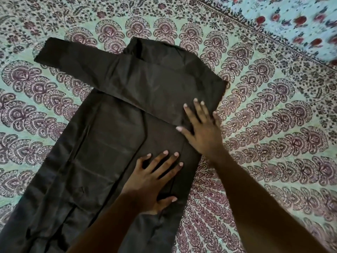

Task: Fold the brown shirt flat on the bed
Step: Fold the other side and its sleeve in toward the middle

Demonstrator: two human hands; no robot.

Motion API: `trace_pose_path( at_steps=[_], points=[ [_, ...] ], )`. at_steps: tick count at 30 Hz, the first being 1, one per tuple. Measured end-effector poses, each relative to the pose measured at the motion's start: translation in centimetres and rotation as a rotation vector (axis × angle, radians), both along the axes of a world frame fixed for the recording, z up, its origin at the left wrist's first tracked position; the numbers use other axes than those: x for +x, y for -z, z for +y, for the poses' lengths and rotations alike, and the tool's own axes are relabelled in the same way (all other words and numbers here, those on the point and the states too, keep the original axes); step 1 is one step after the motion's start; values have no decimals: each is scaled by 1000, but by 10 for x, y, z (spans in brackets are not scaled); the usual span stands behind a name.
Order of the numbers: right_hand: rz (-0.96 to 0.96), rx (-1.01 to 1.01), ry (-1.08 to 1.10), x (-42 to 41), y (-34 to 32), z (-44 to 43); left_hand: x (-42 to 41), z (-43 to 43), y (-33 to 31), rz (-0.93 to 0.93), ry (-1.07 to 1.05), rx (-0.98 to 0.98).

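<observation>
Brown shirt (pixel 113 143) flat on the bed (pixel 273 125), right side folded inward, one sleeve (pixel 73 57) pointing toward the far left corner. On the fold, left hand (pixel 155 181) and right hand (pixel 202 132), fingers spread, palms pressing down.

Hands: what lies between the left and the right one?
Only shirt fabric between left hand and right hand, nothing else; head view.

place: home, looking like bedroom | evidence: paisley block-print sheet (pixel 264 136) covering the bed (pixel 27 110) | floral cloth (pixel 291 21) lying at far-right corner
</observation>
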State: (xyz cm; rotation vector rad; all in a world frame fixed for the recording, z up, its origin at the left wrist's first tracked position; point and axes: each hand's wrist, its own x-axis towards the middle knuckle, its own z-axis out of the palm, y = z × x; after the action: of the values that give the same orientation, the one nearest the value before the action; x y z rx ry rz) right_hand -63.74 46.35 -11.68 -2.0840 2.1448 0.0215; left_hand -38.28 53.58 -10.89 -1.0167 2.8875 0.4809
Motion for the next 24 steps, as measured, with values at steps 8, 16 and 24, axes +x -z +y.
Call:
trace_pose_path(
  at_steps=[8, 16, 24],
  points=[
    [-62, 153, 232, -27, -31, -60, 2, 1, 3, 13, 5, -7],
    [-34, 178, -25, 60, -46, 0, 13, -5, -7, 192, -22, 74],
    [-150, 109, -34, 148, -68, -65, 94, -116, -44, 380, -449, -62]
  ],
)
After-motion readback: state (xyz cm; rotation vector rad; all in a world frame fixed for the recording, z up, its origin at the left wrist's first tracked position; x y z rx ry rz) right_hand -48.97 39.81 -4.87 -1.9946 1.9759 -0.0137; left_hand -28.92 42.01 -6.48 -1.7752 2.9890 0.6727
